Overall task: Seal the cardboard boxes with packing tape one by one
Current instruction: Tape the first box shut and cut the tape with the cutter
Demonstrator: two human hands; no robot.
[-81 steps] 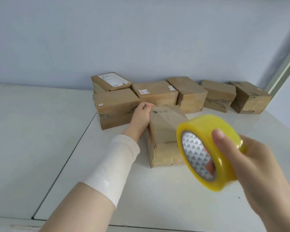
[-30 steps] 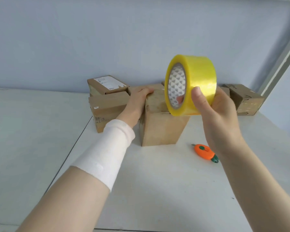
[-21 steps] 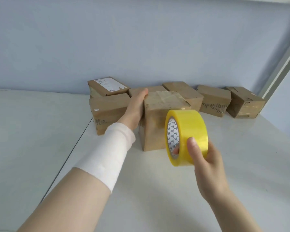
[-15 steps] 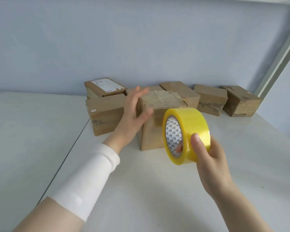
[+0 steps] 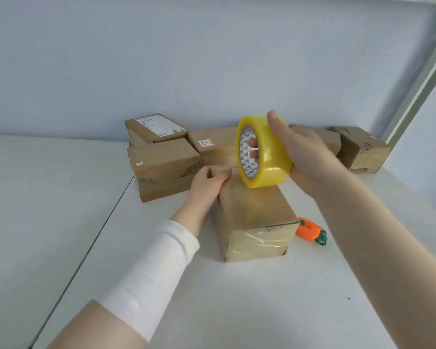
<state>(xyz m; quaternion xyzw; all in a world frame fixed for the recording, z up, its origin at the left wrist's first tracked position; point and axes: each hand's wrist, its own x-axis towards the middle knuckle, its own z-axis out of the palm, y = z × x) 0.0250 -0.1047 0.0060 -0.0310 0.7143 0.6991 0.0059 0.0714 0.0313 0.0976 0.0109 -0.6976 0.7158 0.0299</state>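
Desk (image 5: 61, 222), white, fills the lower view and is cut off at the left and bottom edges. Along its far side by the wall stand the back boxes (image 5: 164, 172): 3 show at the left and 1 at the right end, while whatever stands between them is mostly hidden behind the right hand (image 5: 307, 157) and the yellow tape roll (image 5: 272, 157). Closer in lies the near box (image 5: 254, 215), with wrinkled clear tape on its front face. Below a white sleeve (image 5: 149, 273), the left hand (image 5: 207, 183) grips this box's far left top corner, fingers curled over the edge. The right hand holds the tape roll upright over the box's far end, thumb on the rim, fingers clamped through the core. Whether the roll touches the lid, or whether any strip is pulled free, cannot be told. Just right of the box lies an orange carrot-shaped object (image 5: 311, 231); whether it touches the corner is unclear.
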